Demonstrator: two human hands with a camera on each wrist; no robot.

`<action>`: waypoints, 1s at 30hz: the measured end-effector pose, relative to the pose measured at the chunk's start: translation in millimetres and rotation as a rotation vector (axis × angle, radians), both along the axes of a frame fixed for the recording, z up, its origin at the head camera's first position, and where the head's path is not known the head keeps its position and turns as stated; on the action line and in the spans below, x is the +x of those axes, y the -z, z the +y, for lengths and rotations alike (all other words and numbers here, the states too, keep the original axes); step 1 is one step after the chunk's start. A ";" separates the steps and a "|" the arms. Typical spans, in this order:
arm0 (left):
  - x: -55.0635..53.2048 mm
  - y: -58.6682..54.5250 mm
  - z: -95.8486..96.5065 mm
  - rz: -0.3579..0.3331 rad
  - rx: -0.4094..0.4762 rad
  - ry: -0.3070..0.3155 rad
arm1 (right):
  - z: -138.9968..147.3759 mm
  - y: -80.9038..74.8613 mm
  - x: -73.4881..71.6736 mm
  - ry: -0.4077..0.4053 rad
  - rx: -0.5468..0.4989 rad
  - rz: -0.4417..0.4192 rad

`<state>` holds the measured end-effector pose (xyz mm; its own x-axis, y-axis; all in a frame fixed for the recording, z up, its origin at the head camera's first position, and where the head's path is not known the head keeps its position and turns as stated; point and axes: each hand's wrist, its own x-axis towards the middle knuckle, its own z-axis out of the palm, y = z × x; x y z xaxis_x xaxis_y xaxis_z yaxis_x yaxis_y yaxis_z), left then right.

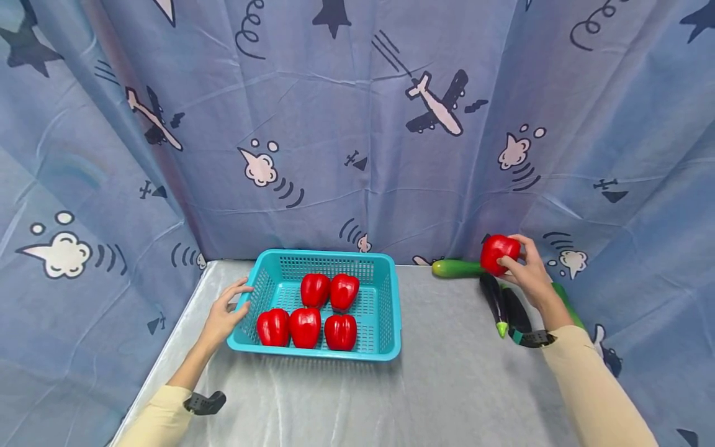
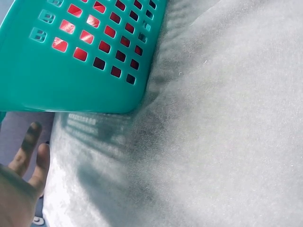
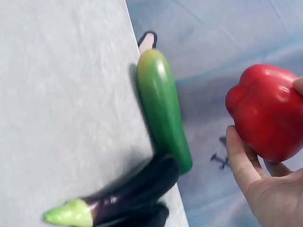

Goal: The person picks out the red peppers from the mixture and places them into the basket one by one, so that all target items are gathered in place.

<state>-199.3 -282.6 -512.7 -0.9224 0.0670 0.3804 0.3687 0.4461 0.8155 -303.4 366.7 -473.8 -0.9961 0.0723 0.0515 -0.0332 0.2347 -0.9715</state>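
Note:
My right hand (image 1: 527,270) grips a red bell pepper (image 1: 499,253) between thumb and fingers, raised above the back right of the table. In the right wrist view the same bell pepper (image 3: 270,111) is held clear of the tabletop. Below it lie a green cucumber-like vegetable (image 1: 455,268) and two dark eggplants (image 1: 493,301). At the basket's left side is my left hand (image 1: 223,313), its fingers spread and holding nothing; whether it touches the rim I cannot tell. Several red bell peppers (image 1: 305,327) sit inside the turquoise basket (image 1: 315,355).
A pale cloth covers the table (image 1: 447,385). Blue patterned curtains (image 1: 335,124) rise along the back and both sides. Another green vegetable (image 1: 568,304) is partly hidden behind my right forearm at the table's right edge.

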 end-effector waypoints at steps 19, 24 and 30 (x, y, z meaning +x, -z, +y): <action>5.3 -10.2 3.8 -0.045 0.045 -0.012 | -68.1 -15.5 5.1 -0.224 0.153 0.057; 5.4 -9.4 3.7 -0.051 0.047 -0.009 | -86.6 -20.9 10.2 -0.291 0.134 0.042; 3.1 -5.0 2.4 -0.036 0.027 -0.006 | -101.4 -21.9 12.9 -0.344 0.165 0.061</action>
<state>-196.2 -280.2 -507.7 -0.9360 0.0521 0.3482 0.3362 0.4259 0.8400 -290.5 265.2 -451.9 -0.9554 -0.2800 0.0941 -0.1935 0.3527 -0.9155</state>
